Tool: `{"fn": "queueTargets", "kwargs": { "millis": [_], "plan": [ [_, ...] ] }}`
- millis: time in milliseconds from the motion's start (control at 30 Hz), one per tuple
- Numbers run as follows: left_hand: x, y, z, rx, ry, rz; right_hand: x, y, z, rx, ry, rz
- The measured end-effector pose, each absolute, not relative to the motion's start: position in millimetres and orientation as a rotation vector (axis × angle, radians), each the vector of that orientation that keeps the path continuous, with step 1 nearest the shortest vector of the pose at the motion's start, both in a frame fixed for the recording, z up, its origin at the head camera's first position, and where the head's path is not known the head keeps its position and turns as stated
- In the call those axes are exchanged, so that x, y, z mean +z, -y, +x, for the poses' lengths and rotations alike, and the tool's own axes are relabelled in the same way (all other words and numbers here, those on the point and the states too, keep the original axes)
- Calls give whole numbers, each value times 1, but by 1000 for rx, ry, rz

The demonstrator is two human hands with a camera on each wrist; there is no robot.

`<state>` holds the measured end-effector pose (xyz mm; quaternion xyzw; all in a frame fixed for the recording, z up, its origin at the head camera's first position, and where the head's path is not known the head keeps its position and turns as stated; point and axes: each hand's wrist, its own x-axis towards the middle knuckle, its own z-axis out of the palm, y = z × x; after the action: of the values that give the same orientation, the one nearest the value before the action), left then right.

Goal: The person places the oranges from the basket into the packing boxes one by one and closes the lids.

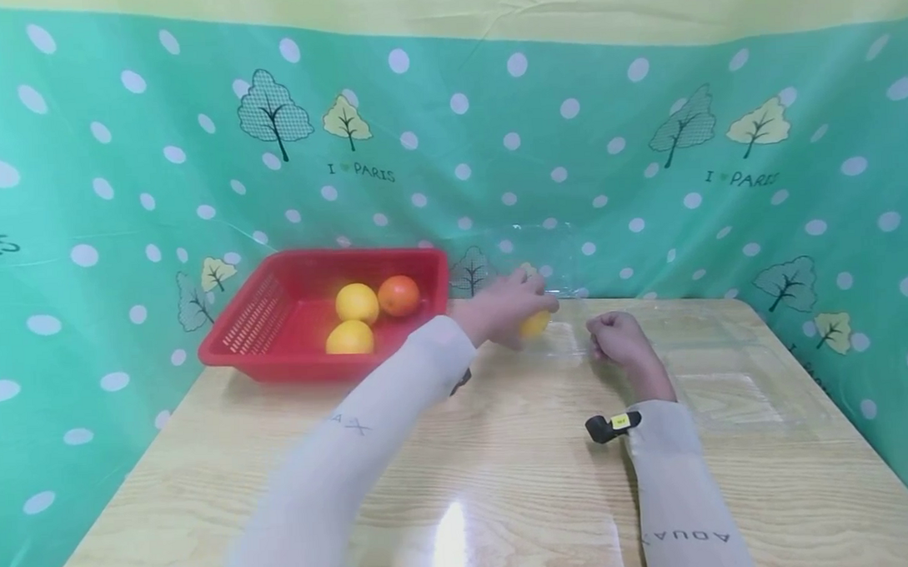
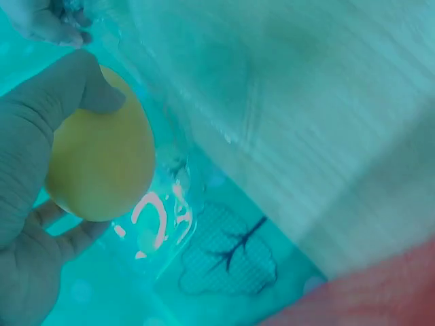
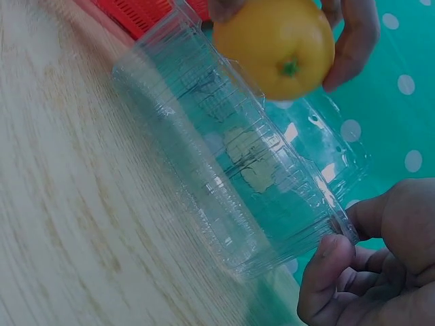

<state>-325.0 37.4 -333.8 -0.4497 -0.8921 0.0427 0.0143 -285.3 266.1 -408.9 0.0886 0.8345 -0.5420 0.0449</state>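
My left hand (image 1: pixel 503 307) grips an orange (image 1: pixel 535 324) by its sides, thumb across the top in the left wrist view. The orange (image 3: pixel 272 47) shows its small green stem end in the right wrist view, where it overlaps the long edge of a clear plastic clamshell box (image 3: pixel 204 170). That box stands with its lid raised towards the curtain. At its near right corner, my right hand (image 3: pixel 380 272) pinches the rim between thumb and fingers. In the head view the right hand (image 1: pixel 621 340) is just right of the box, fingers curled.
On the left of the wooden table stands a red plastic basket (image 1: pixel 231 345). Inside it lie two yellow-orange fruits (image 1: pixel 357 303) and a redder round fruit (image 1: pixel 399 295). More clear plastic packaging (image 1: pixel 728 391) lies at the right. A green dotted curtain (image 1: pixel 457 166) hangs behind the table.
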Motion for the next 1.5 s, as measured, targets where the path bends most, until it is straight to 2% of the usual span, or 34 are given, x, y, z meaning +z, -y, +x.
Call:
{"fn": "queueTargets", "kwargs": {
  "millis": [367,633,867,1100,1500],
  "plan": [
    [-346,-43,-328,-83,2841,-1429,-406,-262,-285,-1673,-2515,357],
    [-351,-37,-331,-290,2971,-1357,-408,-265,-285,-1670,-2541,332],
    [-355,-37,-332,-198,2919,-1393,-410,-265,-287,-1667,-2541,334],
    [-354,-36,-326,-323,2953,-1340,-411,-265,-287,-1666,-2542,335],
    [-348,-28,-332,-172,2933,-1340,-410,-263,-285,-1626,-2574,332]
  ]
}}
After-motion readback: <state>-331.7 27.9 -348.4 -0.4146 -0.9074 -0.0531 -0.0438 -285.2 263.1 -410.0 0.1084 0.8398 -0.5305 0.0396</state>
